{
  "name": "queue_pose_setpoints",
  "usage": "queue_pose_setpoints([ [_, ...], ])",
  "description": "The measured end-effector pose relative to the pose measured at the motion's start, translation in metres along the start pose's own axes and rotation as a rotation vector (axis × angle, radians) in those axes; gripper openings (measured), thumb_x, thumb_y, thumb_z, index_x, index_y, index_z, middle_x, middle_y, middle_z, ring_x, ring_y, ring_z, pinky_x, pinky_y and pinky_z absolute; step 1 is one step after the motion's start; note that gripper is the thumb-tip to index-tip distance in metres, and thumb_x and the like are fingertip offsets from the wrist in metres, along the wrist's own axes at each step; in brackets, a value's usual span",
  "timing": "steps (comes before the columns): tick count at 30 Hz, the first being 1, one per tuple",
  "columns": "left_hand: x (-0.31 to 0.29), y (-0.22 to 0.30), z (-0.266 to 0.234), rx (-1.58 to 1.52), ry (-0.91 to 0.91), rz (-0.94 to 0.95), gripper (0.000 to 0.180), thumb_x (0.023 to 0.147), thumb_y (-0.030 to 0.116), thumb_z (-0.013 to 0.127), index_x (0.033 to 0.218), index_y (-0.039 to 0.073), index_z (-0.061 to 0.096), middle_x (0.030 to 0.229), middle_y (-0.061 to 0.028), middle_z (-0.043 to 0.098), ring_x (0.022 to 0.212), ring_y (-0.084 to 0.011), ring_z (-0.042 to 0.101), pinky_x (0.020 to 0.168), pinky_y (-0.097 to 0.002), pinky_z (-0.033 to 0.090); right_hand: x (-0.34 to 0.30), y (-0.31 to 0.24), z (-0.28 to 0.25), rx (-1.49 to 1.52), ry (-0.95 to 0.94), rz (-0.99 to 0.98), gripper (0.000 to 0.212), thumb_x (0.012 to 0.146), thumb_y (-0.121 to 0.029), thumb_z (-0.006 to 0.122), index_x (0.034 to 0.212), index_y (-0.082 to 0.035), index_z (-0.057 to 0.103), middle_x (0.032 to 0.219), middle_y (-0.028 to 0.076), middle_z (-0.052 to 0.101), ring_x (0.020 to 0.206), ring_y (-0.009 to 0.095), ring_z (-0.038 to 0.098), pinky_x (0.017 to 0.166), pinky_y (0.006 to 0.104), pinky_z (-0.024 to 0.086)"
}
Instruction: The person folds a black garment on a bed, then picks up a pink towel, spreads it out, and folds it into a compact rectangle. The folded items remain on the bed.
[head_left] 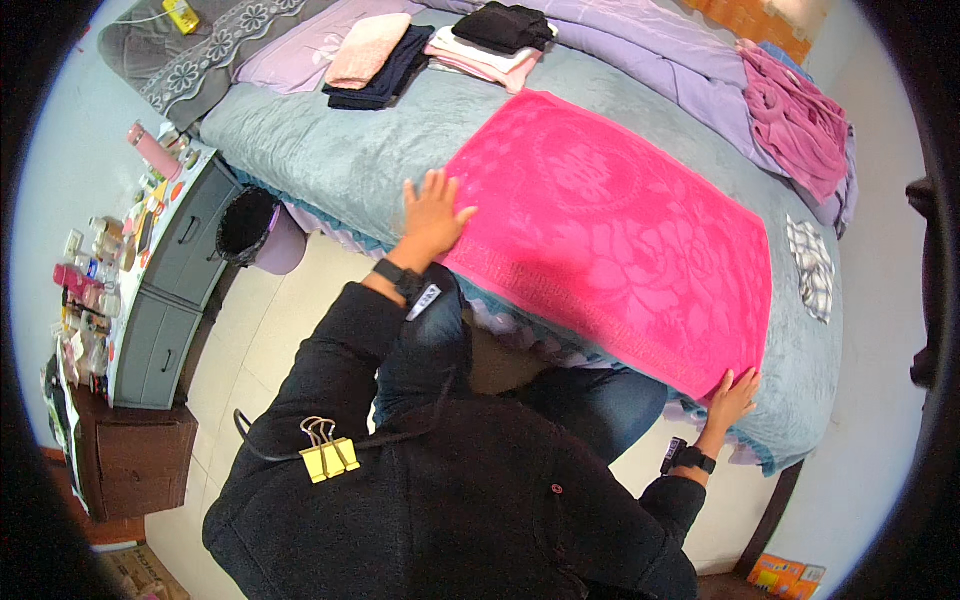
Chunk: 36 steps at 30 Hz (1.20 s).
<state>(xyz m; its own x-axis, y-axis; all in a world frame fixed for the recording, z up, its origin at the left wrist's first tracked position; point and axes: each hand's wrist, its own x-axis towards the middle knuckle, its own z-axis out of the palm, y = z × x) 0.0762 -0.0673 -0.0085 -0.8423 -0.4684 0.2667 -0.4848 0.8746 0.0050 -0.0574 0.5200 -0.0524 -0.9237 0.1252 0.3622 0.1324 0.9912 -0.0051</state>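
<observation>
Resting at the left edge of a bright pink floral towel (pixel 620 245), the person's left hand (pixel 433 218) has its fingers (pixel 434 188) spread apart, the thumb pointing in over the cloth. At the towel's near right corner, the right hand (pixel 732 400) lies with its fingers apart too, the tips at the edge; neither hand is clamped on anything. The towel lies spread out between the two hands on the grey-blue blanket (pixel 270 125) of a bed, its near edge along the bed's front side. A dark band circles each wrist, and a yellow binder clip (pixel 329 459) is fastened on the black jacket (pixel 460 500).

Beyond the towel's far edge sit two folded piles: a pale pink cloth (pixel 368 52) on dark navy ones, and a black garment (pixel 502 27) over white and pink pieces. To the right, a black-and-white plaid cloth (pixel 810 265) lies near the towel, with a crumpled pink cloth (pixel 795 125) farther back on a lilac quilt (pixel 640 60).

Left of the bed, a lined waste bin (pixel 285 245) stands on the floor beside a grey drawer cabinet (pixel 160 340), its tabletop (pixel 190 183) crowded with bottles and a pink tumbler (pixel 153 150).
</observation>
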Motion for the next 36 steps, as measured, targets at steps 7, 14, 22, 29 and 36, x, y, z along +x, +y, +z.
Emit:
queue_pose_setpoints([
  [7,0.004,0.172,-0.004,-0.336,0.065,0.75,0.062,0.087,0.051,0.047,0.136,0.014,0.039,0.144,-0.016,0.033,0.134,-0.0314,0.028,0.105,-0.0595,0.019,-0.017,-0.197,-0.048,0.532,0.034,-0.721,0.059,0.085,-0.037,0.057,0.135,-0.01,0.041,0.14,0.018,0.038,0.132,0.035,0.031,0.106,0.0524,0.022],
  [14,0.042,0.135,0.026,-0.09,-0.206,0.537,0.072,0.085,0.064,0.038,0.144,0.024,0.026,0.151,-0.0107,0.018,0.14,-0.0298,0.014,0.108,-0.0576,0.011,0.01,-0.179,-0.019,0.233,-0.129,-0.639,0.065,0.087,-0.052,0.049,0.139,-0.016,0.036,0.146,0.01,0.031,0.135,0.029,0.027,0.108,0.0537,0.018],
  [22,0.089,-0.005,0.024,0.034,-0.408,0.028,0.081,0.085,0.069,0.031,0.147,0.021,0.013,0.154,-0.0061,0.007,0.142,-0.0265,0.006,0.11,-0.0565,0.006,0.063,-0.003,0.002,0.054,-0.212,-0.033,0.073,0.088,-0.059,0.04,0.143,-0.013,0.029,0.15,0.009,0.025,0.138,0.03,0.02,0.108,0.0574,0.015],
  [29,0.101,-0.012,0.031,0.029,-0.462,-0.002,0.081,0.086,0.064,0.036,0.146,0.013,0.018,0.152,-0.0074,0.015,0.139,-0.0263,0.018,0.109,-0.0548,0.015,0.082,0.006,0.008,0.2,-0.314,0.093,0.08,0.083,-0.061,0.047,0.142,-0.011,0.028,0.149,0.01,0.026,0.137,0.03,0.023,0.106,0.06,0.016],
  [36,0.183,-0.047,0.029,-0.3,-0.599,0.301,0.05,0.086,0.05,0.052,0.111,0.008,0.063,0.1,-0.0175,0.065,0.096,-0.0345,0.062,0.082,-0.0403,0.047,0.164,0.008,0.003,0.329,-0.362,-0.046,0.071,0.077,-0.036,0.07,0.133,-0.004,0.04,0.125,0.022,0.053,0.114,0.034,0.052,0.096,0.0407,0.042],
])
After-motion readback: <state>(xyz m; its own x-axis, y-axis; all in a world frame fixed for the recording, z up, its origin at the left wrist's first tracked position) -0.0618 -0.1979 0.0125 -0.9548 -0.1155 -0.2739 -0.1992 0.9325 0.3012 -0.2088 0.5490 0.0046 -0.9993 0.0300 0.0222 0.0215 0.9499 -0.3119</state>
